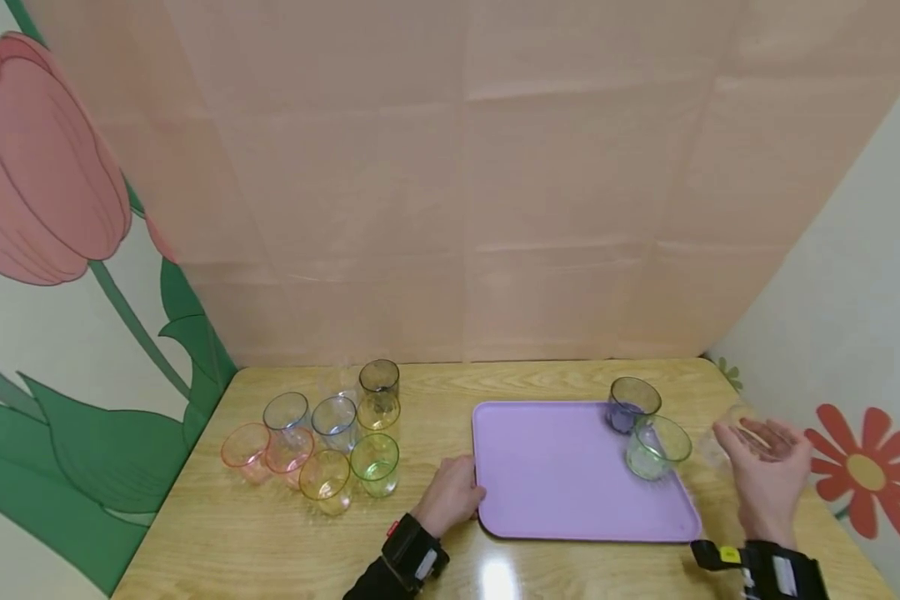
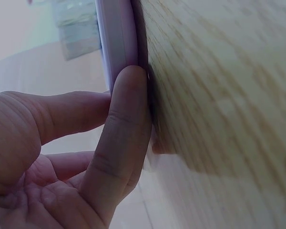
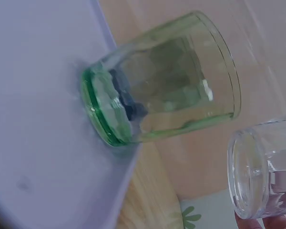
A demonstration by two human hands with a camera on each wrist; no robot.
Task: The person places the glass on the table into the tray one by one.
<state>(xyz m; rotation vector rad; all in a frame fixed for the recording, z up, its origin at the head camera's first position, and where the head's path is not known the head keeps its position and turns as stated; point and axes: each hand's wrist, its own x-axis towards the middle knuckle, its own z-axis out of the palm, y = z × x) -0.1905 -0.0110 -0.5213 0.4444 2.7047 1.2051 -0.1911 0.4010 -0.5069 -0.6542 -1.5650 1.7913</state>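
Note:
My left hand (image 1: 453, 496) pinches the left edge of a lilac tray (image 1: 562, 475) lying on the table. In the left wrist view, its thumb and fingers close on the tray rim (image 2: 119, 43). Just beyond the tray's right side, my right hand (image 1: 776, 462) holds a clear glass (image 3: 271, 167), its fingertips (image 3: 276, 222) against the glass wall. A pale green glass (image 3: 157, 81) stands upright at the tray's right end. Behind it, a dark greyish-purple glass (image 1: 633, 404) stands near the far right corner.
Several tinted glasses stand grouped at the table's left, among them a red-rimmed glass (image 1: 245, 450), a yellow glass (image 1: 326, 482), a bright green glass (image 1: 375, 467) and a dark-rimmed glass (image 1: 379, 379). A paper-like sheet (image 1: 450, 208) covers the wall behind the wooden table (image 1: 307, 567).

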